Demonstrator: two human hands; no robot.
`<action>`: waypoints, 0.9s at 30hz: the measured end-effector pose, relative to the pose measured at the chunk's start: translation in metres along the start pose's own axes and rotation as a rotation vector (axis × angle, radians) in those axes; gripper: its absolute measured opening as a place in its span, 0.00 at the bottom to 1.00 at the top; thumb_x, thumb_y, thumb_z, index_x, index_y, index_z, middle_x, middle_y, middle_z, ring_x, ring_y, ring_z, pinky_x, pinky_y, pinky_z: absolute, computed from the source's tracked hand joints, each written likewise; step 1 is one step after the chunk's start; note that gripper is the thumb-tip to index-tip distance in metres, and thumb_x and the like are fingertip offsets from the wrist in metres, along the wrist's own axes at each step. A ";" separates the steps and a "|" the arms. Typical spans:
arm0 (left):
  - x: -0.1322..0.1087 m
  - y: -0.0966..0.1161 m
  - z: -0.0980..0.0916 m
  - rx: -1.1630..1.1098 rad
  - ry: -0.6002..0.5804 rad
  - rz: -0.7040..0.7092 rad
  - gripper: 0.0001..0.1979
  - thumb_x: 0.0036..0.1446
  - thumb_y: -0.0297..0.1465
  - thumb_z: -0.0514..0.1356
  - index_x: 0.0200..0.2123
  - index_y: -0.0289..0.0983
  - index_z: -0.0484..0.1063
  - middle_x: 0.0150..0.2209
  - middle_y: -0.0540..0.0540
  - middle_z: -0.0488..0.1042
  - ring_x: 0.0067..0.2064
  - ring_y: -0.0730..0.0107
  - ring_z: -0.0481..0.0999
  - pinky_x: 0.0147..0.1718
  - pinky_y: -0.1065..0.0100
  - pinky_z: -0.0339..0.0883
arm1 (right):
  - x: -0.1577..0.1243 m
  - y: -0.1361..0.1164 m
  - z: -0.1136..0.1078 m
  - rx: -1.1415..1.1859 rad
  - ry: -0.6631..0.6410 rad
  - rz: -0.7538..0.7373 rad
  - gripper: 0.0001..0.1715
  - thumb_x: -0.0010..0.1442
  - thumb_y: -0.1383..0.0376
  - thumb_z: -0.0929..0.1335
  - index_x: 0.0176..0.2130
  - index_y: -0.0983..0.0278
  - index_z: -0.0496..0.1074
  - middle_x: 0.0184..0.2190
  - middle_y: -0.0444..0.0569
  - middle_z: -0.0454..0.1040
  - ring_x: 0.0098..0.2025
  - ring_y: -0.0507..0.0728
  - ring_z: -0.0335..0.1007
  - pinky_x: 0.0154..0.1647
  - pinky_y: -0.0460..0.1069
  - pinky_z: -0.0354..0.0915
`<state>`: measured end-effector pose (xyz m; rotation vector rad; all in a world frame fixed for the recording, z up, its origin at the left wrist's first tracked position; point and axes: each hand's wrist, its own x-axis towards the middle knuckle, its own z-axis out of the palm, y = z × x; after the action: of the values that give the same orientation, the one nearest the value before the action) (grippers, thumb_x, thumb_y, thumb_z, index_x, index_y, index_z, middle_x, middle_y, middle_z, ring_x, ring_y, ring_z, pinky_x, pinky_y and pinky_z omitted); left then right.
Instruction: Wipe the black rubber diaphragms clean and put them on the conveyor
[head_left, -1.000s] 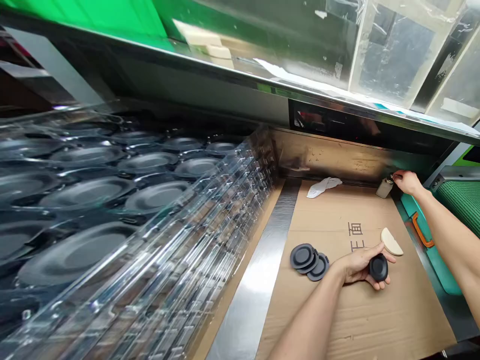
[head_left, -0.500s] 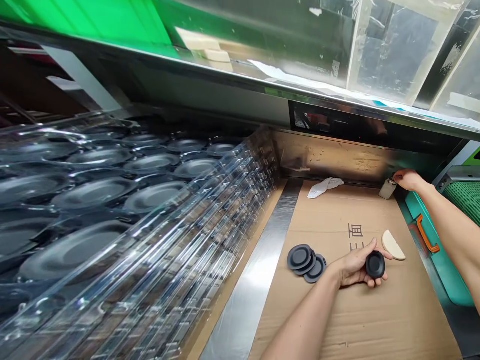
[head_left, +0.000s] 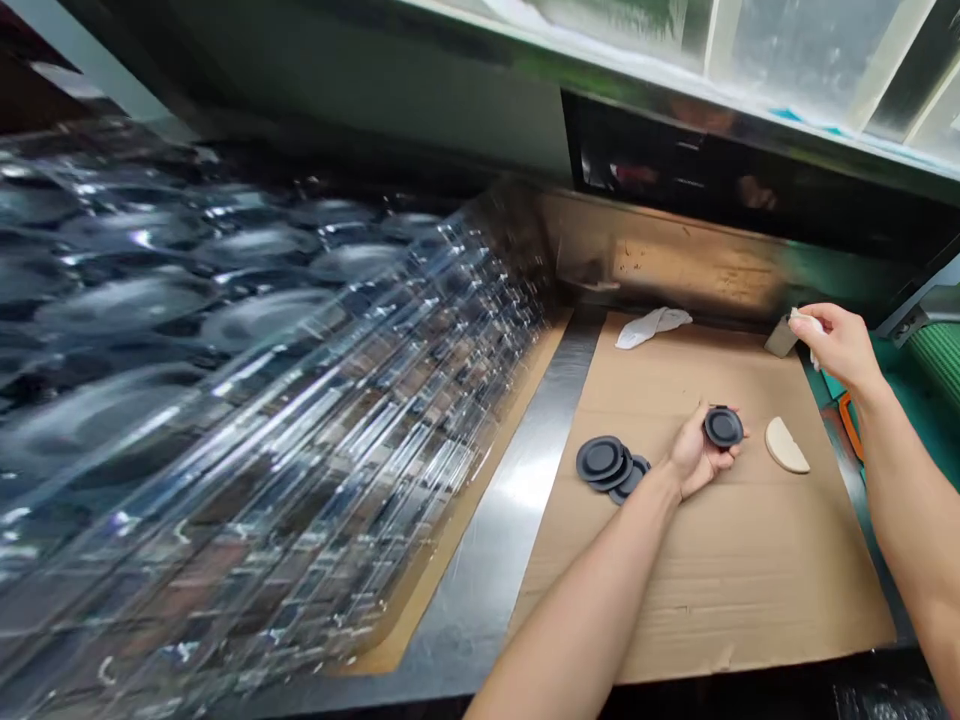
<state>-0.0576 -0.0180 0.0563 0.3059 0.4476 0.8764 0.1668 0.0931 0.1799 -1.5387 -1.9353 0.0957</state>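
Observation:
My left hand (head_left: 694, 458) is closed around the edge of a round black dished part (head_left: 724, 427), its hollow face turned up, above the cardboard sheet (head_left: 720, 560). At the far right corner my right hand (head_left: 840, 345) pinches a small white cloth (head_left: 817, 355). Right beside those fingers stands a small grey metal bottle (head_left: 781, 339), its top partly hidden by the hand and cloth. Several similar black parts (head_left: 600, 458) lie overlapping on the cardboard, left of my left hand. A cream half-round pad (head_left: 786, 446) rests to the right of it.
Tall stacked clear plastic trays (head_left: 360, 470) holding black round parts fill the left side, blurred. A white crumpled cloth (head_left: 652, 326) lies at the back edge. Behind it rises a metal panel (head_left: 675, 255). A teal box with an orange handle (head_left: 850, 425) is partly hidden by my right arm.
My view has tilted downward. The left hand has moved away from beside the half-round pad, carrying the black part. A white cloth now shows in my right hand, beside the bottle.

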 end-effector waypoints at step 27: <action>0.002 -0.026 0.012 0.640 0.274 0.150 0.36 0.70 0.57 0.40 0.27 0.35 0.69 0.16 0.48 0.68 0.13 0.74 0.66 0.13 0.74 0.58 | -0.145 -0.037 0.071 -0.249 -0.165 -0.400 0.13 0.70 0.65 0.62 0.38 0.63 0.74 0.37 0.54 0.76 0.41 0.61 0.68 0.41 0.53 0.60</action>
<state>-0.0329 -0.0329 0.0546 0.8185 0.9716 0.9079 0.1120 -0.0247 0.0770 -1.2924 -2.4249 -0.2034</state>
